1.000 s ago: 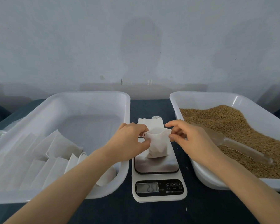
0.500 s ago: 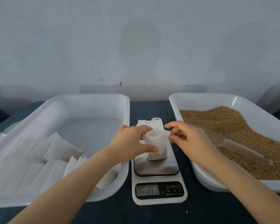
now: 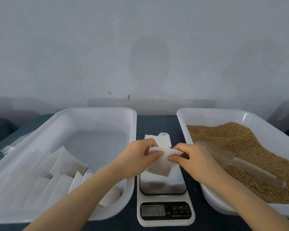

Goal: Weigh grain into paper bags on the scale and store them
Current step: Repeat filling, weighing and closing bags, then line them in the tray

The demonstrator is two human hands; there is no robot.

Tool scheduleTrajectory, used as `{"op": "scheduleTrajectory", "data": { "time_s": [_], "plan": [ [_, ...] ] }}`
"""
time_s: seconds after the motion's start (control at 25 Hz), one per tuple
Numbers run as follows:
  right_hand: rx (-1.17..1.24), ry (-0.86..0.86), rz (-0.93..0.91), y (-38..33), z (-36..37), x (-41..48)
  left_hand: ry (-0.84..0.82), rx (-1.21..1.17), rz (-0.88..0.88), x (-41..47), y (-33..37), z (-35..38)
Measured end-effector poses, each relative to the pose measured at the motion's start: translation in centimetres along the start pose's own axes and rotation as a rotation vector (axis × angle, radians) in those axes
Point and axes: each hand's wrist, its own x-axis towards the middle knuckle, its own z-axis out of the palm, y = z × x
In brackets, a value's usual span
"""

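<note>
On the dark blue bench (image 3: 157,121) a white scale (image 3: 163,221) sits midway between the left and right edges, close to the front edge, its display too blurred to read. Above its shiny platform both hands hold one small white paper bag (image 3: 160,166) by its top edge. The left hand (image 3: 138,158) pinches the left end of that edge, its fingers (image 3: 155,154) curled round the paper. The right hand (image 3: 193,160) pinches the right end, thumb and fingers closed on it. The bag hangs tilted, its mouth pressed flat between the two grips and its lower corner over the platform. Whether it touches the platform cannot be told. Behind the scale, toward the back edge, spare bags (image 3: 163,140) lie flat on the bench. Toward the left edge stands a white left tray (image 3: 97,111) with a row of flat white bags (image 3: 62,165) leaning in its near left part. Toward the right edge stands a white right tray (image 3: 207,114) filled with brown grain (image 3: 237,140). A clear scoop (image 3: 240,165) lies on the grain, just beside the right hand.
</note>
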Motion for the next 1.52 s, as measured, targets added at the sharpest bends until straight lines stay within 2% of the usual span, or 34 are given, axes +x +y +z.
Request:
{"op": "scheduleTrajectory", "data": {
  "time_s": [0.12, 0.28, 0.4, 0.52, 0.64, 0.72, 0.8, 0.88, 1.16, 1.32, 1.4, 1.52],
  "plan": [
    [0.039, 0.013, -0.03, 0.1, -0.1, -0.3, -0.086, -0.07, 0.0, 0.0, 0.5, 0.3],
    [0.084, 0.025, -0.038, 0.3, -0.1, -0.6, -0.129, 0.053, -0.033, 0.2, 1.2, 0.2],
    [0.172, 0.091, -0.01, 0.3, -0.4, -0.5, 0.009, -0.078, -0.147, -0.6, 1.0, -2.1],
    [0.166, 0.141, -0.003, 0.1, -0.7, -0.7, 0.249, -0.263, -0.266, -2.3, -0.4, -6.6],
    [0.182, 0.164, 0.014, -0.2, -0.8, -0.8, 0.411, -0.236, -0.426, -4.5, -3.3, -11.3],
    [0.181, 0.17, 0.022, -0.3, -0.7, -0.8, 0.393, -0.15, -0.599, -5.8, -5.6, -12.6],
    [0.178, 0.167, 0.027, -0.5, -0.7, -0.8, 0.247, 0.001, -0.792, -6.9, -7.4, -12.1],
    [0.173, 0.163, 0.037, -0.6, -0.8, -1.0, 0.133, 0.088, -0.88, -7.4, -8.5, -11.2],
    [0.156, 0.157, 0.055, -0.4, -0.9, -1.2, 0.283, -0.177, -0.975, -7.7, -9.3, -10.9],
    [0.151, 0.153, 0.049, -0.3, -0.8, -1.1, 0.353, -0.252, -0.976, -7.7, -9.7, -9.9],
    [0.135, 0.142, 0.041, -0.1, -0.8, -1.1, 0.303, -0.157, -0.964, -7.7, -9.3, -9.9],
    [0.095, 0.117, 0.028, 0.2, -0.6, -1.1, 0.192, 0.129, -0.916, -7.6, -8.2, -10.4]
  ]
}}
